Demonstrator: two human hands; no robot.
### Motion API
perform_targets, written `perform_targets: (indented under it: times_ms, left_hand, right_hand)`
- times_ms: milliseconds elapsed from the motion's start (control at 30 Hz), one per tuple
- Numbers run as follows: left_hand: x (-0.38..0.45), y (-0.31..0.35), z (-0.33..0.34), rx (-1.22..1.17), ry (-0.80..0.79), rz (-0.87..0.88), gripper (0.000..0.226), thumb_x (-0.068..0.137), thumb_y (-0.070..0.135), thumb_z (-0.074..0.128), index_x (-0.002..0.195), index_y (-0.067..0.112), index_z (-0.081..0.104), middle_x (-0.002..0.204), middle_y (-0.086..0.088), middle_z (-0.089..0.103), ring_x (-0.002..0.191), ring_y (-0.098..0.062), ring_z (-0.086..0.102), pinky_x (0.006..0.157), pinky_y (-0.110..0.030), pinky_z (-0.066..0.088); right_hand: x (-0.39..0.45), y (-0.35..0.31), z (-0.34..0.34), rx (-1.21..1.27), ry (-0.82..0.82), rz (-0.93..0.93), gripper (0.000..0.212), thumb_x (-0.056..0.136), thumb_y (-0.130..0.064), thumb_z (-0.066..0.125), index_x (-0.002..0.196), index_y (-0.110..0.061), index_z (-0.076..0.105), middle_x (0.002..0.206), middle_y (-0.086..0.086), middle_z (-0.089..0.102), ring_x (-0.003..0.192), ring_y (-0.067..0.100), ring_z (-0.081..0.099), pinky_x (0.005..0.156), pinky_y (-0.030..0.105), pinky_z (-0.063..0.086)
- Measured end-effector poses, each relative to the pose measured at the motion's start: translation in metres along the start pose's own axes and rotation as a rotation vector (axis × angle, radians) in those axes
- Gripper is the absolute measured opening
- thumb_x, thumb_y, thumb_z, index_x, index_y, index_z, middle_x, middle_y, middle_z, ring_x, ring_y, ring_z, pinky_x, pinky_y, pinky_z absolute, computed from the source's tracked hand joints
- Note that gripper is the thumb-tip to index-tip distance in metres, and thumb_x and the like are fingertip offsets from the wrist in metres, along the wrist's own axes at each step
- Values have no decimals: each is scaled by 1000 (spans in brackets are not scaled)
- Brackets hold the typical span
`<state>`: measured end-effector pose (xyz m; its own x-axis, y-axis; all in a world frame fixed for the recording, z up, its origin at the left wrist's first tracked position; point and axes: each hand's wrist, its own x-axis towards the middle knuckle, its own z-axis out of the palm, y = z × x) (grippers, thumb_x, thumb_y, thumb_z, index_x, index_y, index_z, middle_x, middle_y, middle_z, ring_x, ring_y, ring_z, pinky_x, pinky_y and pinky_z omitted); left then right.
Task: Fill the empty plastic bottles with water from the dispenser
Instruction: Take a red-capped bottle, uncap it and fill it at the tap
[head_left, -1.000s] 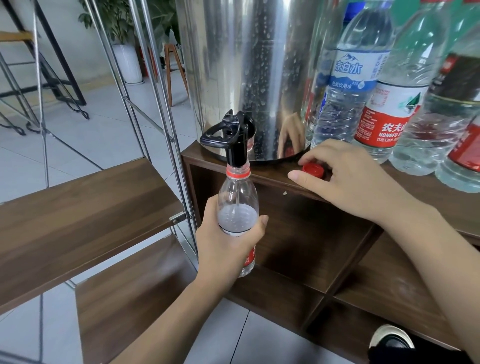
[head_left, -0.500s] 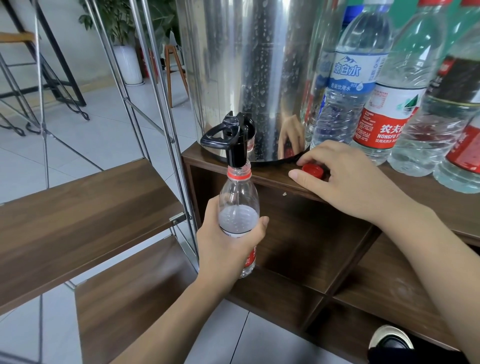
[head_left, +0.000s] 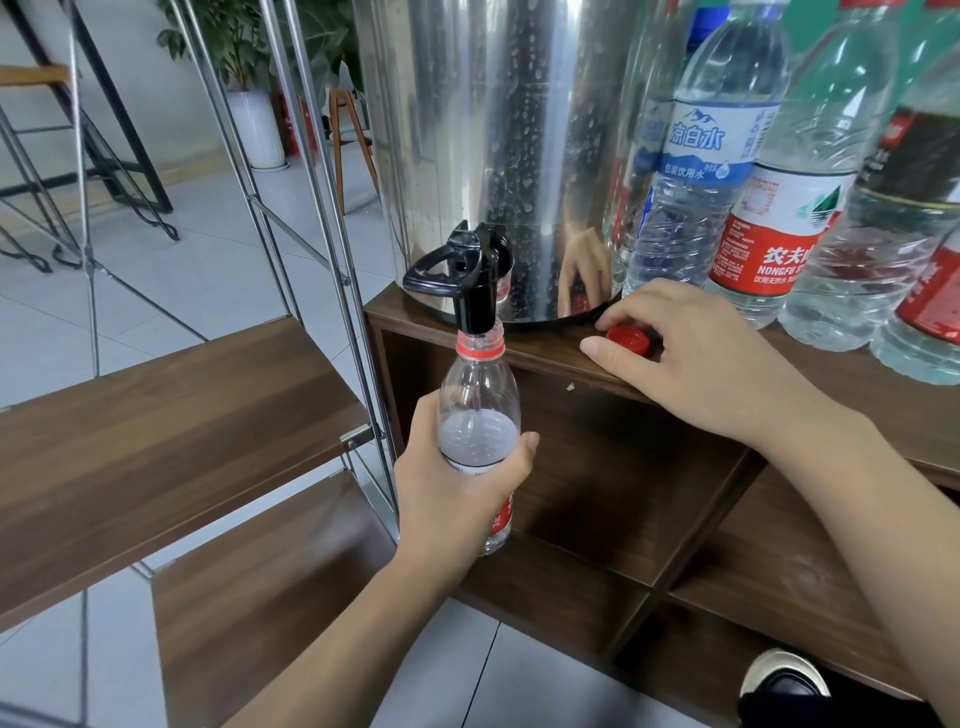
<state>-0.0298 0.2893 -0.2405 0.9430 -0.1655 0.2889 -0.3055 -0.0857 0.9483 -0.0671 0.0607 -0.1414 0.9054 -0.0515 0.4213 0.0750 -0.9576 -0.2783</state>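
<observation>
A steel water dispenser stands on a wooden shelf top. Its black tap juts over the shelf edge. My left hand grips a clear plastic bottle with a red neck ring, its open mouth right under the tap spout. A thin stream of water runs into the bottle, which is filled up to its shoulder. My right hand rests on the shelf top, its fingers curled round a red bottle cap.
Several capped water bottles stand to the right of the dispenser, one with a red label. Lower wooden shelves on a metal frame lie to the left. Open cubbies sit below. A shoe shows at bottom right.
The water level in the bottle has risen slightly. Both hands have stayed in place.
</observation>
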Motion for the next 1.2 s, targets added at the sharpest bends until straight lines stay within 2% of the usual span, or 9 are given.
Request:
perform_targets:
  times_ms: [267, 400, 567, 1200]
  left_hand:
    - [-1, 1, 0, -6, 1, -6, 63, 66, 49, 86, 120, 37, 57, 109, 23, 66, 107, -1, 65, 82, -11, 52]
    - [-1, 0, -1, -12, -12, -17, 60, 72, 40, 93, 120, 37, 57, 109, 22, 67, 106, -1, 66, 85, -17, 52]
    - [-1, 0, 0, -15, -9, -7, 65, 66, 50, 87, 123, 35, 57, 111, 18, 68, 107, -4, 67, 88, -22, 55]
    - [-1, 3, -1, -13, -15, 1, 62, 67, 48, 86, 121, 36, 57, 109, 21, 67, 106, -1, 66, 82, -9, 51]
  right_hand:
    - [0, 0, 0, -9, -4, 4, 49, 92, -66, 50, 113, -27, 70, 108, -9, 59, 103, 12, 55, 83, 38, 54]
    - [-1, 0, 1, 18, 14, -1, 47, 91, -65, 51, 110, -26, 70, 106, -7, 60, 101, 14, 57, 82, 39, 54]
    - [-1, 0, 1, 25, 13, 6, 46, 92, -64, 52, 110, -26, 70, 106, -8, 60, 101, 13, 57, 82, 41, 55]
    - [0, 2, 2, 9, 16, -18, 51, 92, -68, 47, 110, -26, 70, 107, -9, 60, 103, 13, 57, 83, 41, 55]
